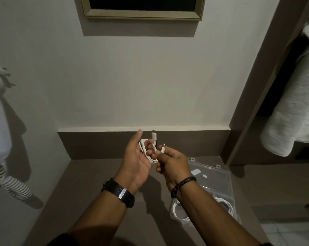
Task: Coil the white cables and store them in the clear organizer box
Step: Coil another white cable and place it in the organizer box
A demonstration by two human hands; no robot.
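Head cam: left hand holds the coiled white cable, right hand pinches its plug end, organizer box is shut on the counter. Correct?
Not quite. The head view shows the clear organizer box open, lid tipped back, coils already inside. The rest holds: the left hand holds the coiled white cable, and the right hand pinches its plug end.

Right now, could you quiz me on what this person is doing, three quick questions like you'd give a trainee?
1. True or false: the white cable is looped around the left hand.
2. What does the right hand pinch: A the plug end, B the towel, C the box lid?
3. Fill in: the clear organizer box on the counter already holds coiled white ____.

Key: 1 true; 2 A; 3 cables.
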